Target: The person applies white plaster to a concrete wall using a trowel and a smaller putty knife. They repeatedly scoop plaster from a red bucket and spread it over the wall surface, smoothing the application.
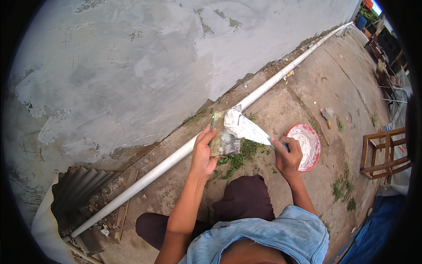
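My left hand (pixel 203 153) grips a flat, stained rectangular plate (pixel 220 145) with a greenish edge, fingers behind it and thumb in front. My right hand (pixel 289 159) is closed around the handle of a putty knife (pixel 257 133), its broad pale blade tapering towards my fingers. A thick lump of white putty (pixel 233 122) sits on the blade's wide end, which lies over the plate; whether the two touch, I cannot tell. Just beyond my right hand, a red-rimmed bowl (pixel 319 149) smeared inside with white putty stands on the ground.
A grey, patchily plastered wall (pixel 132 66) rises ahead. Along its foot runs a long white pipe (pixel 167 157). Corrugated sheeting (pixel 79 187) lies at left. A wooden frame (pixel 384 153), a stone (pixel 326 113) and blue sheeting (pixel 373 231) are at right. Weeds (pixel 241 156) lie below my hands.
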`<state>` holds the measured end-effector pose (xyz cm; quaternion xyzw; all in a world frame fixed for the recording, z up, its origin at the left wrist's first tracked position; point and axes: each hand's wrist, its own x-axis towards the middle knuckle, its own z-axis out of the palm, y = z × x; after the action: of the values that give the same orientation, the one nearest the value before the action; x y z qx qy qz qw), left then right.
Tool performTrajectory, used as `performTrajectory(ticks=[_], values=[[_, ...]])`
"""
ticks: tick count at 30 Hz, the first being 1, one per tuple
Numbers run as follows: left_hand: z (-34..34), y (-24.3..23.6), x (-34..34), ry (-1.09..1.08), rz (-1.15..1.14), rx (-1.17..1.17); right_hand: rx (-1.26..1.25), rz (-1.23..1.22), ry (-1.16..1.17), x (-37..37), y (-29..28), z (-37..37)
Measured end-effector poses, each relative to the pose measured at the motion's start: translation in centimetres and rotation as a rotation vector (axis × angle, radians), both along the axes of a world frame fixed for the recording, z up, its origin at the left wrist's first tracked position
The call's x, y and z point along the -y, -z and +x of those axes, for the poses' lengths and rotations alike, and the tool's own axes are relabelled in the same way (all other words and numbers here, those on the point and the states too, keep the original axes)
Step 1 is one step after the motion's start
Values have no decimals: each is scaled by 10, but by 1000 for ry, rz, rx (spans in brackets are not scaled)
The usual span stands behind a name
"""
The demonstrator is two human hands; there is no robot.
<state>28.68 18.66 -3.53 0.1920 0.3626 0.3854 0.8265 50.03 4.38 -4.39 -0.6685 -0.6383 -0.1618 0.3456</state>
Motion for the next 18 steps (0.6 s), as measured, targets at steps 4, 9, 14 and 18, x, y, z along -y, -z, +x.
performTrajectory(ticks=[4, 9, 14, 18], values=[[3, -15, -7, -15, 21, 65, 13, -91, 65, 16, 10, 16], [-2, -24, -21, -86, -34, -12, -547, -157, 220, 42, 42, 53], [-50, 14, -40, -34, 87, 158, -1145, -97, 413, 54, 103, 89], [-48, 6, -58, 14, 252, -7, -1384, -96, 49, -18, 90, 48]])
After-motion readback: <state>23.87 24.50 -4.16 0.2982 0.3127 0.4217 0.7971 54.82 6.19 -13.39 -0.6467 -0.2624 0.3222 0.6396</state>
